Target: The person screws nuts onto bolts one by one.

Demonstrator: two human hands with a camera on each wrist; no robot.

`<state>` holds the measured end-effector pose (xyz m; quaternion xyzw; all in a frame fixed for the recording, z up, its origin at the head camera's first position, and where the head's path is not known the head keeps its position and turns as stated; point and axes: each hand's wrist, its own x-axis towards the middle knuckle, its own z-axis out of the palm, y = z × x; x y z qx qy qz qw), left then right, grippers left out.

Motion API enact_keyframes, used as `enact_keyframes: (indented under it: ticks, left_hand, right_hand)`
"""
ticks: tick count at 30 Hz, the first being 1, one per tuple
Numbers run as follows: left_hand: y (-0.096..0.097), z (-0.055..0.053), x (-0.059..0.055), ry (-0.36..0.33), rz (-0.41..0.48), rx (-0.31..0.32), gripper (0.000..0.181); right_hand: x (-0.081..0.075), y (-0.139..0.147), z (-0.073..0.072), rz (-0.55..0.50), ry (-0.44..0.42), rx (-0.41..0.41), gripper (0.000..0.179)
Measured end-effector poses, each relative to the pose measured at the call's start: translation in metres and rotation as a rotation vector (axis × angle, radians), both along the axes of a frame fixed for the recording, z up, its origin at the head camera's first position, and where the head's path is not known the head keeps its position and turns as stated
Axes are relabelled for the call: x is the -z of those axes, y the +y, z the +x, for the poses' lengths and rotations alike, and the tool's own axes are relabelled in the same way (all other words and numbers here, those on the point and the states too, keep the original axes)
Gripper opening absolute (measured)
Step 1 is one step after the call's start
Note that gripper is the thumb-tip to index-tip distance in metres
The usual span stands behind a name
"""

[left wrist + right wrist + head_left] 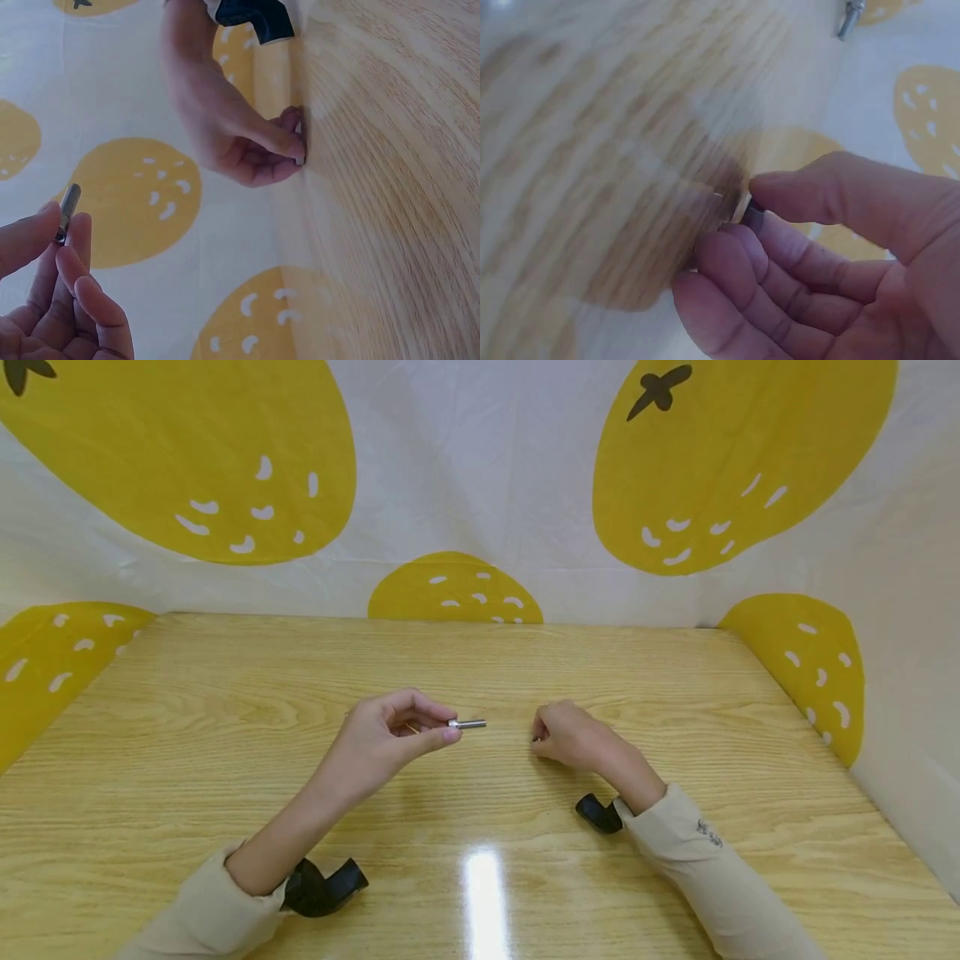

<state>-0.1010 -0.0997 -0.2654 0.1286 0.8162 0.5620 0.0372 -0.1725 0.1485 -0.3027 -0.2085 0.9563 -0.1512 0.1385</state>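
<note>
My left hand (382, 731) is held above the table and pinches a silver metal bolt (471, 724) by its thicker end between thumb and fingertips. The bolt's thin shank points right, toward the other hand. In the left wrist view the bolt (69, 204) stands tilted up from the fingertips. Low at the tabletop, my right hand (573, 735) pinches a small, dark grey metal piece (753, 217) between thumb and fingers. Those fingers cover most of the piece, so its exact kind cannot be told. A gap separates the two hands.
The wood-grain table (262, 668) spreads under both hands, with a bright light reflection near its front. A white cloth (472, 460) printed with yellow fruit shapes hangs at the back and sides. Black wrist mounts (322, 889) stick out from both beige sleeves (225, 910).
</note>
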Motion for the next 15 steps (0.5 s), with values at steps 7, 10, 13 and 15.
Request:
enact_keyframes:
  ticks: [7,10,13,15]
  left_hand:
    - [0.001,0.000,-0.001,0.009,-0.005,0.004,0.025]
    - [0.000,0.001,-0.002,0.006,-0.006,0.000,0.024]
    - [0.000,0.001,-0.002,0.001,-0.002,0.001,0.023]
    - [0.001,0.001,-0.003,-0.002,0.008,0.007,0.023]
  right_hand:
    - [-0.002,0.003,0.004,-0.075,0.022,0.006,0.008]
    - [-0.007,0.005,0.010,-0.147,0.041,0.008,0.009]
    - [-0.016,0.007,0.017,-0.241,0.072,0.010,0.012]
    - [-0.022,0.009,0.022,-0.309,0.095,0.008,0.012]
